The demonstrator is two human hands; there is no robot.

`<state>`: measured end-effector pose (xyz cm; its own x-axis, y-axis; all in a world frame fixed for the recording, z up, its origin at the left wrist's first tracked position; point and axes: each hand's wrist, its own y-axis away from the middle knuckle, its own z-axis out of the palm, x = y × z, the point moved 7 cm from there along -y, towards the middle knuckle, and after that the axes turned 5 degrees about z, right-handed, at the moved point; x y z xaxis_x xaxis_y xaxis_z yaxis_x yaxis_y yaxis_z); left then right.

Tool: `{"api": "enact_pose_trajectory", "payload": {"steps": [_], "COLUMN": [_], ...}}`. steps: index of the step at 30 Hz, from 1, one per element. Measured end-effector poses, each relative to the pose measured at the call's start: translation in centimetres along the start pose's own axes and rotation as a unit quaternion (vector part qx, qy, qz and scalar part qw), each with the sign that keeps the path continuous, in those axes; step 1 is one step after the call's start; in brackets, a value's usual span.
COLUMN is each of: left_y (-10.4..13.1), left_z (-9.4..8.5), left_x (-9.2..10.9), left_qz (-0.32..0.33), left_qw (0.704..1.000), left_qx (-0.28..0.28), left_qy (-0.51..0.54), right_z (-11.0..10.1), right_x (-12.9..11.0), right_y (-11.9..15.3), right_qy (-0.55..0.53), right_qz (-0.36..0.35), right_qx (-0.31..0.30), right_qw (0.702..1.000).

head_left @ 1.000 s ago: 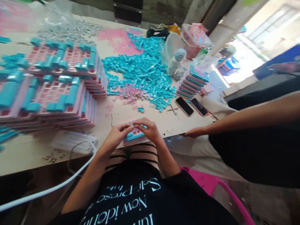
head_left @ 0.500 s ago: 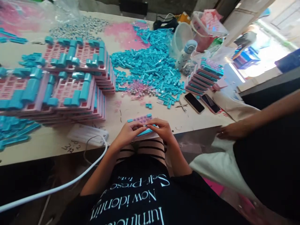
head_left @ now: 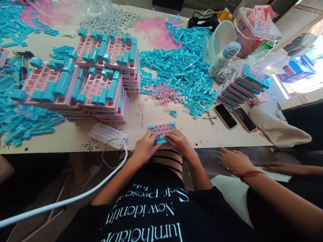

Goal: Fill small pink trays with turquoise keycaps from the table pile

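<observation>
At the table's front edge lies a small toy keyboard [head_left: 161, 129] with pinkish-purple keys and blue pieces at its corners and along its near side. My left hand [head_left: 145, 147] grips its left side, thumb by the near blue bar and fingers curled. My right hand [head_left: 179, 143] holds the right side, its fingertips bent down near the same blue bar. The hands hide both side edges of the keyboard. Just beyond it, a loose blue piece [head_left: 173, 113] rests on the table [head_left: 131, 127].
Stacked pink-and-blue panels [head_left: 101, 90] stand at the left; a heap of blue pieces [head_left: 174, 67] lies beyond. Scissors [head_left: 210, 117] and phones [head_left: 225, 116] are on the right. A white cable [head_left: 96, 188] crosses at left. Another person's hand [head_left: 233, 161] is at right.
My fingertips, close together over the keyboard before, are now apart at its two sides. The scene has shifted rightward in view. Another person's hand now reaches out at the right.
</observation>
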<state>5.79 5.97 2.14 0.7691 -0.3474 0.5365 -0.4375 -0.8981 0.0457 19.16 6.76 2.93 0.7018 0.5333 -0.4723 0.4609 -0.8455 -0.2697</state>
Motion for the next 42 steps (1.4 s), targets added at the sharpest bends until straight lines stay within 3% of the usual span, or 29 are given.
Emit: {"api": "enact_pose_trajectory", "payload": {"steps": [9,15,19,22,25,30,32,34,37,42], "left_y": [-0.5,-1.1,-1.7,-2.1,-2.4,-4.0,-5.5,-7.0,-9.1,-10.7], "left_z": [0.1,-0.1,-1.2,-2.2,-2.9,-4.7,-5.6,-6.1,-5.5,-3.9], "left_x": [-0.7,-1.3,-2.4,-4.0,-5.3,-5.3,-5.5,-6.4,-7.3,-7.3], "left_qz": [0.024,0.060,0.073,0.039,0.004,-0.006,-0.059,-0.156,-0.245,-0.233], "left_qw": [0.998,0.991,0.986,0.988,0.995,0.993,0.988,0.971,0.948,0.939], "left_qx": [-0.007,0.008,0.054,0.091,0.092,0.069,0.089,0.107,0.115,0.127], "left_qy": [0.056,0.123,0.142,0.119,0.033,-0.090,-0.114,-0.143,-0.167,-0.219], "right_z": [0.4,0.3,-0.8,-2.2,-3.4,-3.9,-4.0,-4.2,-4.5,-4.7], "right_x": [-0.3,0.5,0.9,1.3,1.6,2.0,2.2,2.3,2.4,2.9], "right_y": [-0.6,-1.2,-1.5,-1.4,-0.9,0.1,0.6,1.0,1.5,2.1], "right_qy": [0.007,-0.034,-0.104,-0.148,-0.144,-0.130,-0.124,-0.118,-0.115,-0.123], "right_qz": [-0.022,-0.007,0.029,0.074,0.104,0.119,0.133,0.142,0.146,0.152], "right_qx": [-0.073,-0.013,0.044,0.114,0.170,0.182,0.183,0.182,0.185,0.195], "right_qw": [0.997,0.999,0.993,0.980,0.969,0.967,0.966,0.966,0.965,0.961]}}
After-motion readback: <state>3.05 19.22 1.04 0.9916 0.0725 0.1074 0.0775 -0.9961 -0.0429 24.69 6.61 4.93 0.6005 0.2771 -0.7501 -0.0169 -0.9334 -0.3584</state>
